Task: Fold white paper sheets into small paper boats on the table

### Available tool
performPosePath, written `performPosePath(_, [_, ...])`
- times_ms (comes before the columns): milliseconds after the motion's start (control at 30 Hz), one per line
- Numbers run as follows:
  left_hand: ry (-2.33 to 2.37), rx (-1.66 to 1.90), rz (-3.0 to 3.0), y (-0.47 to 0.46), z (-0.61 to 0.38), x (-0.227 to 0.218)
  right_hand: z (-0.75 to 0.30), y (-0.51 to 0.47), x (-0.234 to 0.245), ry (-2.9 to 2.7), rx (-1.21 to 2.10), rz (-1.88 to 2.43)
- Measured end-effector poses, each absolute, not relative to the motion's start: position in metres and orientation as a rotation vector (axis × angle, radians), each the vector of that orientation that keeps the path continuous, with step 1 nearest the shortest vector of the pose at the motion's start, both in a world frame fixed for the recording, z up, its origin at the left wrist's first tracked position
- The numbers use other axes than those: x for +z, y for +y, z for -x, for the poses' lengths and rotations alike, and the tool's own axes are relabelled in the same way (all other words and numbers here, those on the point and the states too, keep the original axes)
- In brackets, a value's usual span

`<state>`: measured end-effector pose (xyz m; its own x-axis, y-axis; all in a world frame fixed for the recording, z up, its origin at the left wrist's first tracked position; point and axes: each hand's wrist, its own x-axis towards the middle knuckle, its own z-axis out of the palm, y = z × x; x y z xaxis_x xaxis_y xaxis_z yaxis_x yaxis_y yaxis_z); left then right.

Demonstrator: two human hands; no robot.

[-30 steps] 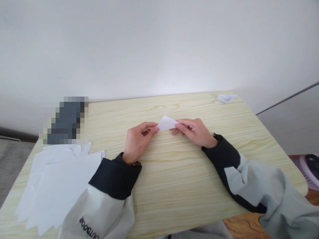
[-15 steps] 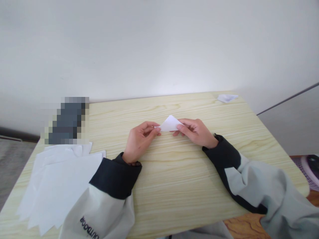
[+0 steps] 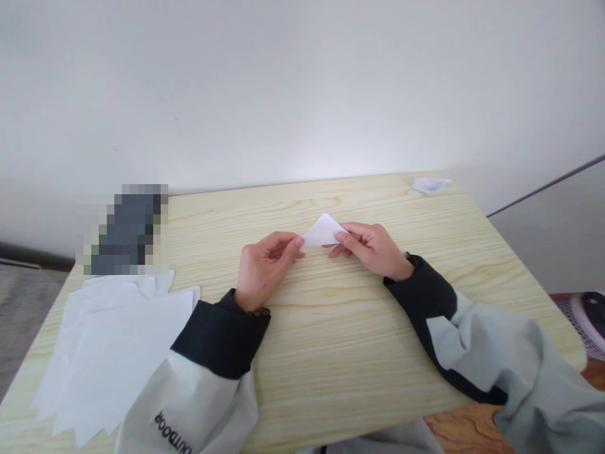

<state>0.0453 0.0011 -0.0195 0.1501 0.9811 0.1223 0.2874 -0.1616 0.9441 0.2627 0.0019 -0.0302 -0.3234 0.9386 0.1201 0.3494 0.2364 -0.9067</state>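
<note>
A small white folded paper (image 3: 324, 231), triangular with its point away from me, is held between my two hands above the table. My left hand (image 3: 267, 265) pinches its left corner between thumb and fingers. At the opposite corner my right hand (image 3: 371, 247) grips the paper, thumb on top and fingers curled beneath. Parts of the paper's lower edge and underside are hidden by the fingers.
Loose white paper sheets (image 3: 123, 347) overlap on the left of the wood-grain table (image 3: 331, 353). Behind them lies a dark pixelated object (image 3: 125, 233). A folded white paper piece (image 3: 431, 185) rests at the far right corner. A pink basket (image 3: 583, 328) stands beyond the right edge.
The folded paper has tipped up slightly and shifted a little away from me. My left thumb now covers its left corner more closely. My right hand has barely moved.
</note>
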Motion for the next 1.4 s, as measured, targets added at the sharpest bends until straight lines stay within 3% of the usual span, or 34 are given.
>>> performPosePath(333, [1.182, 1.006, -1.411, 0.0045, -0.0451, -0.0191, -0.2625, 0.0010, -0.0280, -1.864, 0.974, 1.204])
performPosePath(1167, [1.302, 0.735, -1.906, 0.0067, -0.0392, -0.0166, -0.2612, 0.0012, -0.0231, -2.036, 0.858, 1.214])
performPosePath(1400, [1.320, 0.778, -1.875, 0.0045, -0.0426, -0.0176, -0.2590, 0.0007, -0.0236, -1.890, 1.070, 1.127])
